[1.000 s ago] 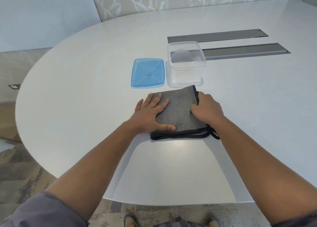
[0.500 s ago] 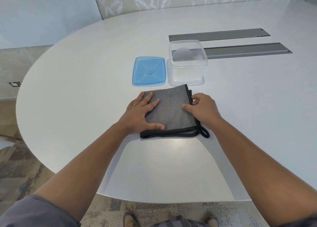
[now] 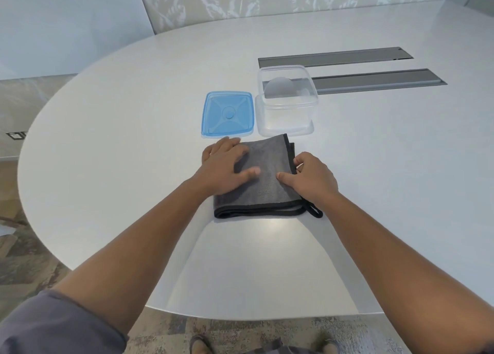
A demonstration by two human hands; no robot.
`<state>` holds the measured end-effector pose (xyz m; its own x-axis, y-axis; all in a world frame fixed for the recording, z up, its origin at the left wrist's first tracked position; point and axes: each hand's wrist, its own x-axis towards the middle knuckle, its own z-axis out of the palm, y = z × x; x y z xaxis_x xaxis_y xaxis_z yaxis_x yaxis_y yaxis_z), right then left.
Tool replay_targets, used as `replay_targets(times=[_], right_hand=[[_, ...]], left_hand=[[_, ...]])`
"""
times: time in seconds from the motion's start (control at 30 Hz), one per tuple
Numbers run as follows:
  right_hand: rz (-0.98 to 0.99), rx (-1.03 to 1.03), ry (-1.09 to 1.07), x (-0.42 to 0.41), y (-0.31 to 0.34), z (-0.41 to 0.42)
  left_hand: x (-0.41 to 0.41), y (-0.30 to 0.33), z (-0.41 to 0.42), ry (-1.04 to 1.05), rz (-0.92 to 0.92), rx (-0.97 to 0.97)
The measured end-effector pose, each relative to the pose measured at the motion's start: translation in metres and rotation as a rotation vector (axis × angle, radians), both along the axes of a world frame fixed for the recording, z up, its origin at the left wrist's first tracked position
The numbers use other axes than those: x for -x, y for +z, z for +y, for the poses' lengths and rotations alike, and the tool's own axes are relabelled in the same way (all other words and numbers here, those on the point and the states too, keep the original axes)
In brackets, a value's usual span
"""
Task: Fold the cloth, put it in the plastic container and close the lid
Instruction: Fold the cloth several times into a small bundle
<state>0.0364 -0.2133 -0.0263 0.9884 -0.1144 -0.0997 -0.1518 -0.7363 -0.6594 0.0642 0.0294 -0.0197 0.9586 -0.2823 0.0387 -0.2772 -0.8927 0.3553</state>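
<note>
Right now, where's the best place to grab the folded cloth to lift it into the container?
Probably the cloth's right edge, pinching all layers, coming from the right where the right hand already sits. The hemmed ends and loop stack there; the left hand can support the folded side.
</note>
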Motion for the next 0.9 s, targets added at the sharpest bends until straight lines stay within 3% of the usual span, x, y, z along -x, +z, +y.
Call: replay_targets(times=[0.27, 0.4, 0.6, 0.9], right_hand=[[-0.021, 0.003, 0.002, 0.005, 0.002, -0.001], [-0.041, -0.021, 0.005, 0.01, 0.002, -0.002], [-0.024, -0.257, -0.004, 0.013, 0.006, -0.005], [0.129, -0.452, 0.081, 0.023, 0.03, 0.008]], left_hand=[[-0.038, 0.018, -0.066, -0.017, 0.096, -0.068], [-0.045, 0.024, -0.071, 0.083, 0.111, 0.118], [-0.044, 0.035, -0.063, -0.074, 0.135, 0.284], [-0.045, 0.053, -0.055, -0.079, 0.217, 0.497]])
